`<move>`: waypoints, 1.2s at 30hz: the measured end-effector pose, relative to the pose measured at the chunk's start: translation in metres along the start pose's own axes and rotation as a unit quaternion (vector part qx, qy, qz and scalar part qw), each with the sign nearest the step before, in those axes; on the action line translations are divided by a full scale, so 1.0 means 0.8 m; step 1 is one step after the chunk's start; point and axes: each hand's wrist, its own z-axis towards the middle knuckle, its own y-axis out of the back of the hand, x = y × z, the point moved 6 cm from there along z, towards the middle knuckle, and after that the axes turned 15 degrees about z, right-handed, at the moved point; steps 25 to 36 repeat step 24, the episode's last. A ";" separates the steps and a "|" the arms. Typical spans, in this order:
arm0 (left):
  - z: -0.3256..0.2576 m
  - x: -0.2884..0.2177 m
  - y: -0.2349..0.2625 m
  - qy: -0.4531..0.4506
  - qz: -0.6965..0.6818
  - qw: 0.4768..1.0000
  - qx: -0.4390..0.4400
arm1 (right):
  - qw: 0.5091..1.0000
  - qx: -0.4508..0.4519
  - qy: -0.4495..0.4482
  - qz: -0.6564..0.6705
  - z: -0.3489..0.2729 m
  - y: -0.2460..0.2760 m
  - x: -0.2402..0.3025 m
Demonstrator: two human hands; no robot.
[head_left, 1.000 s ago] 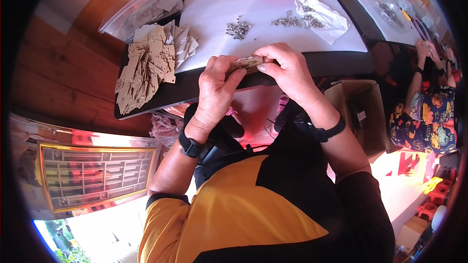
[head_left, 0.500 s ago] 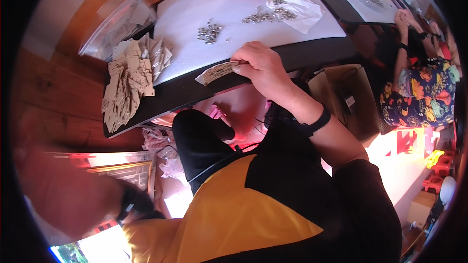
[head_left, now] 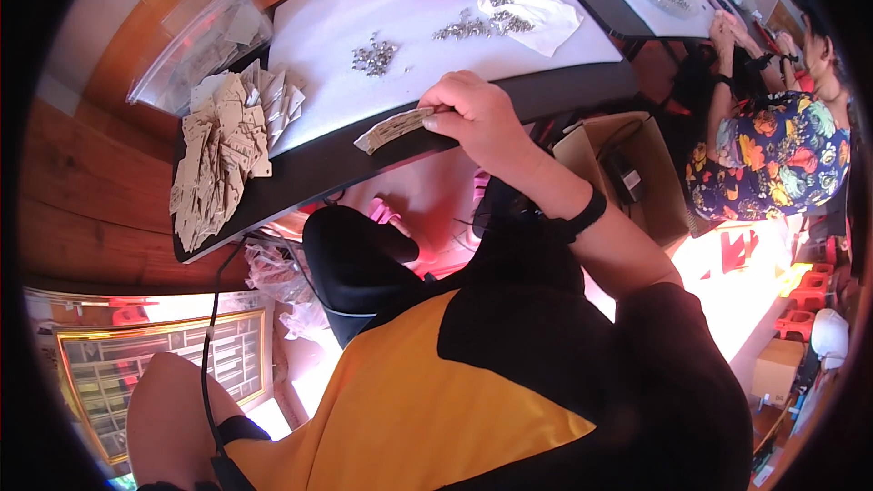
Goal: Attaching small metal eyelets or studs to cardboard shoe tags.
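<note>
Head view: a stack of cards was gripped by closed right hand fingers at the table edge.
Left hand unseen, so its fingers could not be told; sorting seemed underway, and 1 card would next need parting toward the card pile left of the stack.

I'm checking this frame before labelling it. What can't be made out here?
- Left hand: head view, cut off at the lower edge; only the forearm shows.
- Card stack: its far end is hidden inside the right hand.
- Small metal parts: too small to identify.
</note>
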 end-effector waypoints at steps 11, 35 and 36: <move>-0.024 -0.011 -0.059 0.135 -0.136 0.960 0.204 | 0.995 -0.037 0.056 -0.075 0.003 -0.015 0.024; -0.107 -0.072 -0.355 0.581 -0.430 0.655 0.223 | 0.958 -0.029 0.218 -0.183 -0.015 -0.059 0.097; -0.107 -0.072 -0.355 0.581 -0.430 0.655 0.223 | 0.958 -0.029 0.218 -0.183 -0.015 -0.059 0.097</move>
